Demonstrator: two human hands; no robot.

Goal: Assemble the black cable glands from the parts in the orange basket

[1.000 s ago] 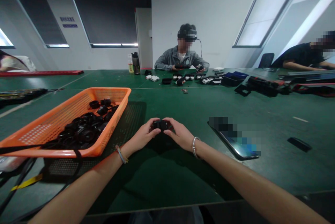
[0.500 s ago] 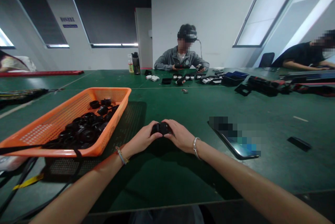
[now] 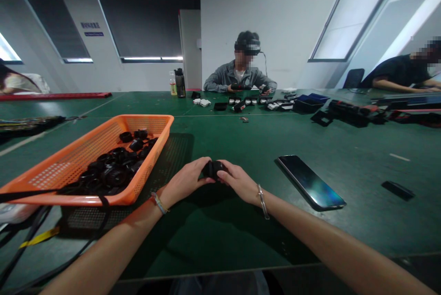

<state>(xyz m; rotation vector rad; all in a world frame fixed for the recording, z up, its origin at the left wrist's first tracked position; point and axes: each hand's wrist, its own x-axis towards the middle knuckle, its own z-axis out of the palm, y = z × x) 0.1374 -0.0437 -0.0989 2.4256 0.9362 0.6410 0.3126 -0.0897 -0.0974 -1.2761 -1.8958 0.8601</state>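
Both hands hold a small black round part (image 3: 214,169) between them, above the green table. It looks like two short cylinders side by side; its exact kind is too small to make out. My left hand (image 3: 189,176) grips its left side, thumb below and fingers behind. On the right side, my right hand (image 3: 239,179) is closed with its thumb across the near face. To the left stands an orange plastic basket (image 3: 170,122) with several black round parts (image 3: 113,168) heaped in it, similar in look to the held one.
A smartphone (image 3: 312,182) lies right of my hands, and a small black strip (image 3: 398,190) farther right. Black cables (image 3: 31,233) run beneath the basket. Across the green table (image 3: 220,136), a person (image 3: 239,72) sits behind several dark pieces, near a dark bottle (image 3: 179,83).
My right thumb has shifted onto the near face of the black part, and my right wrist has turned slightly. The part has tilted a little between my hands.
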